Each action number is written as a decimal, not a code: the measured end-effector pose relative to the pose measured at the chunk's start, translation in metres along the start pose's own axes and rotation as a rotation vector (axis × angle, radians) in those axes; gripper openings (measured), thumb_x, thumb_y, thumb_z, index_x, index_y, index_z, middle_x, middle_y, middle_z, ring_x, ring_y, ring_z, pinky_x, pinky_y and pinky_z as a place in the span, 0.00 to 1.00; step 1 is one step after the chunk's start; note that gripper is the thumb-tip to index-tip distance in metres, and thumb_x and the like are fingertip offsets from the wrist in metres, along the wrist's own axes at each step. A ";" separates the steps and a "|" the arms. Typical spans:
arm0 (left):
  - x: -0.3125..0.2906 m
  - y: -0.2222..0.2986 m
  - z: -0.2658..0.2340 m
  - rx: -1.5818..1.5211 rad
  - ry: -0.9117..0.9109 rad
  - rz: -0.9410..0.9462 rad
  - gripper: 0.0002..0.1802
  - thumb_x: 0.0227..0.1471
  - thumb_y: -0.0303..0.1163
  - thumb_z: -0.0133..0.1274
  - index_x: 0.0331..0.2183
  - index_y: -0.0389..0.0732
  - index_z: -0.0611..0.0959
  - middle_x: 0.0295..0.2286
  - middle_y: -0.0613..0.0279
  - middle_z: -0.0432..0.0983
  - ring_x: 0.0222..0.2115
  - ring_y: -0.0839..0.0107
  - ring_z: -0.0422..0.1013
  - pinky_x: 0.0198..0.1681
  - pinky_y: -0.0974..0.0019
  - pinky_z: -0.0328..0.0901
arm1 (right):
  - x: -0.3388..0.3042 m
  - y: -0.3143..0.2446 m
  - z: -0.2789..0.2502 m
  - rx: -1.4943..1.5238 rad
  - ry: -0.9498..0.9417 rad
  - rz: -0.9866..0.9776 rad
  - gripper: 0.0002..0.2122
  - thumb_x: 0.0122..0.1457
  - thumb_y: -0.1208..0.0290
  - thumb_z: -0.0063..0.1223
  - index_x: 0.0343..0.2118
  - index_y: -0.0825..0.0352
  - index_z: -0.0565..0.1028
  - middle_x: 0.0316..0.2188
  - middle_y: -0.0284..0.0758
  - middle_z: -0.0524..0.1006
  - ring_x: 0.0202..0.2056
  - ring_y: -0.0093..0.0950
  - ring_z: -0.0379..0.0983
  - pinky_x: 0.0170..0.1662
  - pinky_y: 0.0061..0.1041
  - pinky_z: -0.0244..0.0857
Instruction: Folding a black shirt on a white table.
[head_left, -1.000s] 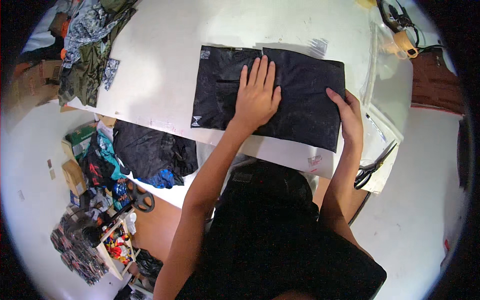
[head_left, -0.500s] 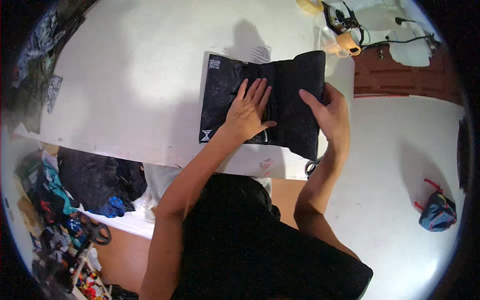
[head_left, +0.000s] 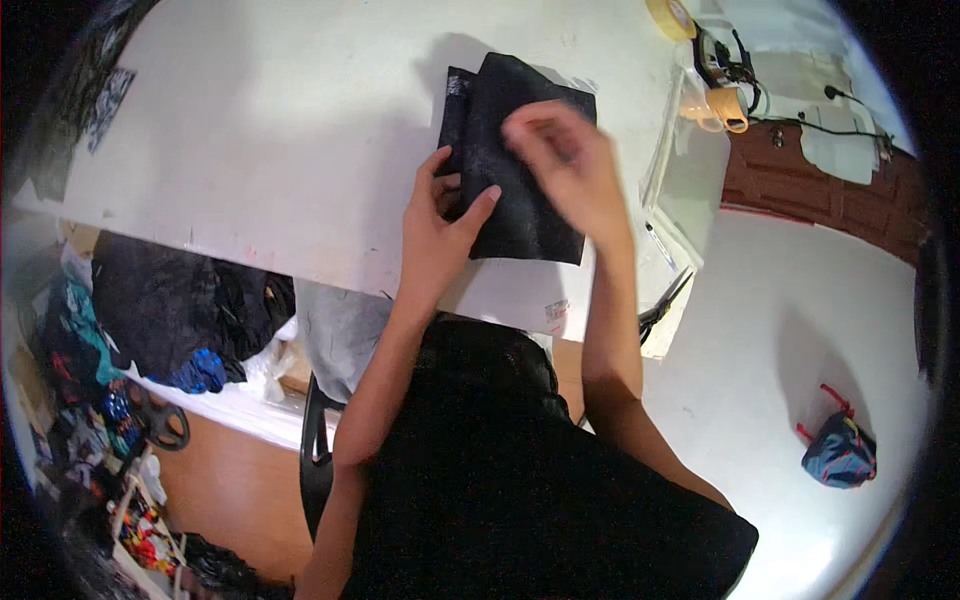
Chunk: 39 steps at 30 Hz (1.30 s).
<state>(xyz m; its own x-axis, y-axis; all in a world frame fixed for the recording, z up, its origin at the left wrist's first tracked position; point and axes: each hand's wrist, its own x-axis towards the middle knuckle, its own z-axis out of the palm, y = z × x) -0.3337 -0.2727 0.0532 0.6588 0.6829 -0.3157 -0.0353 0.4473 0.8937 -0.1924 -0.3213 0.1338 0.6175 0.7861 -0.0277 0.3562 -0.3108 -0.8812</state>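
A folded black fabric piece (head_left: 520, 200), like a flat pouch, lies on the white table in front of me. Its upper flap covers most of the layer beneath, which shows as a strip along the left. My left hand (head_left: 440, 210) grips the lower left edge of the flap, thumb on top and fingers along its left side. Over the upper right of the fabric, my right hand (head_left: 570, 165) is blurred by motion, its fingers bent. Whether it touches the fabric or holds anything is unclear.
Scissors (head_left: 665, 305) and a pen (head_left: 660, 245) lie at the table's right edge. A tape roll (head_left: 672, 18) and an orange mug (head_left: 727, 108) stand at the back right. A small blue bag (head_left: 840, 452) sits farther right; dark cloth (head_left: 180, 310) is piled at the lower left.
The right part of the black fabric has been folded over to the left. My left hand went from lying flat on it to gripping its left edge; my right hand moved left over it.
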 end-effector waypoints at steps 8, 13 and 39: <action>0.007 -0.009 -0.009 -0.038 -0.074 0.017 0.28 0.51 0.22 0.61 0.53 0.38 0.72 0.35 0.58 0.73 0.36 0.73 0.71 0.41 0.72 0.68 | 0.042 0.111 -0.082 0.095 -0.018 0.064 0.16 0.59 0.64 0.60 0.47 0.67 0.78 0.40 0.32 0.78 0.45 0.23 0.70 0.51 0.22 0.61; 0.034 0.008 -0.033 0.170 -0.041 0.124 0.25 0.52 0.23 0.61 0.52 0.39 0.75 0.36 0.57 0.74 0.40 0.73 0.71 0.43 0.72 0.68 | 0.024 0.118 -0.097 0.001 -0.188 0.207 0.16 0.58 0.66 0.62 0.45 0.70 0.78 0.36 0.30 0.79 0.40 0.20 0.72 0.47 0.19 0.63; 0.072 0.061 -0.084 0.517 -0.340 0.154 0.19 0.55 0.14 0.47 0.48 0.34 0.80 0.41 0.61 0.78 0.41 0.74 0.73 0.49 0.72 0.66 | -0.048 0.128 -0.057 0.424 0.028 0.082 0.16 0.56 0.87 0.52 0.47 0.68 0.79 0.42 0.34 0.80 0.45 0.23 0.74 0.52 0.23 0.66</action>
<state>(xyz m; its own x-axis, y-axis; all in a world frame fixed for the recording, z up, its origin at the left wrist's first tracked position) -0.3513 -0.1481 0.0583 0.8798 0.4576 -0.1289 0.1631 -0.0359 0.9860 -0.1370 -0.4293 0.0492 0.6528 0.7511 -0.0983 -0.0109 -0.1205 -0.9927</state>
